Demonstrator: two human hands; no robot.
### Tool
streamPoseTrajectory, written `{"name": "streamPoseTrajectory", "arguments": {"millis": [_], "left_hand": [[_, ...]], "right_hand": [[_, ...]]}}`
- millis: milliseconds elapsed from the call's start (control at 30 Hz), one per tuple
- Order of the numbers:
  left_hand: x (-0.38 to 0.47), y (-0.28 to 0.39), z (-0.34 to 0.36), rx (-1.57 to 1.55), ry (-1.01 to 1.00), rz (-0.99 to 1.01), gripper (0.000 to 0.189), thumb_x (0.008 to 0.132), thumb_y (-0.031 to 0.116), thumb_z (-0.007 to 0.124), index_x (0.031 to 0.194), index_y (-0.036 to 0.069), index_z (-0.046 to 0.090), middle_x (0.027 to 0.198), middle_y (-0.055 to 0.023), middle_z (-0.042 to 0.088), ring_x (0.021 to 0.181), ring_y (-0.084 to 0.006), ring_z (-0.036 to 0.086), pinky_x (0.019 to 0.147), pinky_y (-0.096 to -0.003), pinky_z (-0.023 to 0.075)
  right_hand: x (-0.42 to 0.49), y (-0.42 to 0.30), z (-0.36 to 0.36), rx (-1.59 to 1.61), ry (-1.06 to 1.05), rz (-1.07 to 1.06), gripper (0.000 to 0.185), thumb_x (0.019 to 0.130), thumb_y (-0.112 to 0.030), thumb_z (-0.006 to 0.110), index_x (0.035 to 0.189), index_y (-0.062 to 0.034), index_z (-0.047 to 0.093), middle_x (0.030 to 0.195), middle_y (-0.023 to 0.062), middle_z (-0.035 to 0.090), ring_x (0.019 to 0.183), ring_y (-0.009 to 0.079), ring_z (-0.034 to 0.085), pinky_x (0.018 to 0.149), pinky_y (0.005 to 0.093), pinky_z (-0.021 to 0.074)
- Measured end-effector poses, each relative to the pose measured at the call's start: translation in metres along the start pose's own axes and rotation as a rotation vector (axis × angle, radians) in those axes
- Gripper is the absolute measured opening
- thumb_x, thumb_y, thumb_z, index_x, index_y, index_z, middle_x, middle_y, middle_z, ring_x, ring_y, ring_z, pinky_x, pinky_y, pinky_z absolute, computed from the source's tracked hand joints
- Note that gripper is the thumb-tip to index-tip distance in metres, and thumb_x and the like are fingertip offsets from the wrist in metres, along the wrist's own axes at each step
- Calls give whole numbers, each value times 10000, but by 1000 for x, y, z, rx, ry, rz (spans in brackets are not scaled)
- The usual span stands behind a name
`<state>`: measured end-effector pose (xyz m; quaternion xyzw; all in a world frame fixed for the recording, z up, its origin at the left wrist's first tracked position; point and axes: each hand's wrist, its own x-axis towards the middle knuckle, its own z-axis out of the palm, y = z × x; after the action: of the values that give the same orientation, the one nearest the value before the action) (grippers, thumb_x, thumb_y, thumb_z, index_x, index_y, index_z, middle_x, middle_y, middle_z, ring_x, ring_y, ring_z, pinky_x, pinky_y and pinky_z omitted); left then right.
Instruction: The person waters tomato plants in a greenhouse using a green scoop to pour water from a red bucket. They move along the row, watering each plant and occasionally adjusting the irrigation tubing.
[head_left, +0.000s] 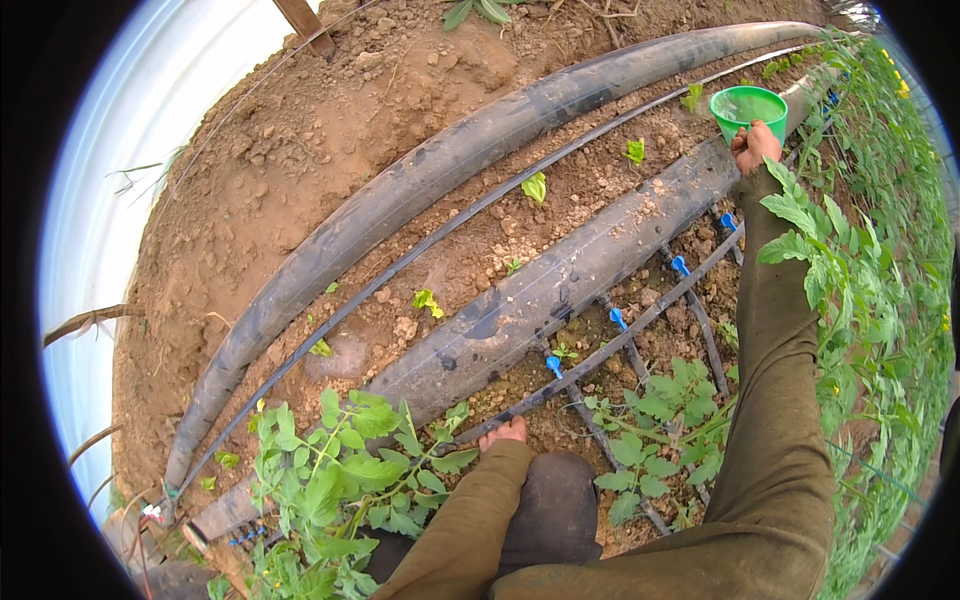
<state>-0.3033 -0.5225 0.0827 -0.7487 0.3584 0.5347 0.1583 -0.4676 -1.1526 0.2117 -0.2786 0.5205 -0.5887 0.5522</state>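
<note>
My right hand (756, 146) is closed on the near side of a green plastic bowl-like vessel (750, 105), which seems to hold some liquid, at the upper right. Small lettuce-like seedlings (534, 187) grow in a row to its left, between two wide dark pipes. My left hand (504, 433) rests at a thin black irrigation pipe (630, 334) beside my knee; its fingers are partly hidden, so their grip is unclear. Wet patches (337, 355) show on the soil around some seedlings.
A wide dark pipe (525, 307) and another (420, 172) curve across the soil. Blue valves (616, 318) sit on branch lines off the thin pipe. Tomato-like plants (330, 457) stand at lower left, more (885, 300) along the right. White plastic sheeting (172, 67) borders the left.
</note>
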Motion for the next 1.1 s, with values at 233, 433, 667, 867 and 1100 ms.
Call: {"name": "streamPoseTrajectory", "arguments": {"millis": [233,433,667,867,1100], "left_hand": [[3,-1,3,11,-12,-25,800,751,370,866,1403,151,458,1437,-147,553,1344,-366,507,1101,-509,367],[-11,4,-10,-22,7,6,798,756,365,861,1408,156,451,1448,-136,544,1344,-376,505,1097,-510,370],[-5,1,0,-32,86,-13,732,744,322,851,1377,170,515,1366,-134,615,1306,-341,554,1092,-511,387],[-5,1,2,-57,126,-21,361,1004,196,432,1342,190,559,1403,-117,593,1342,-317,524,1094,-515,374],[-1,-4,11,-54,203,53,324,953,213,527,1274,184,555,1340,-134,625,1268,-338,585,1063,-505,401]], "right_hand": [[-8,-1,0,27,3,7,102,985,-106,539,1000,-27,476,795,90,489,582,142,399,508,285,373],[-10,-1,-14,123,-65,85,184,1040,-152,499,1152,-28,423,845,101,492,603,144,426,507,281,388],[-72,-4,-12,225,-129,181,156,1025,-159,503,1110,-48,435,824,93,495,568,121,427,474,252,380],[-170,-14,2,166,-131,235,171,1015,-164,521,1096,-27,456,847,92,530,573,106,441,491,250,388],[-228,-12,3,52,-170,302,170,1017,-171,537,1089,-35,467,860,85,535,590,102,435,495,263,376]]}}
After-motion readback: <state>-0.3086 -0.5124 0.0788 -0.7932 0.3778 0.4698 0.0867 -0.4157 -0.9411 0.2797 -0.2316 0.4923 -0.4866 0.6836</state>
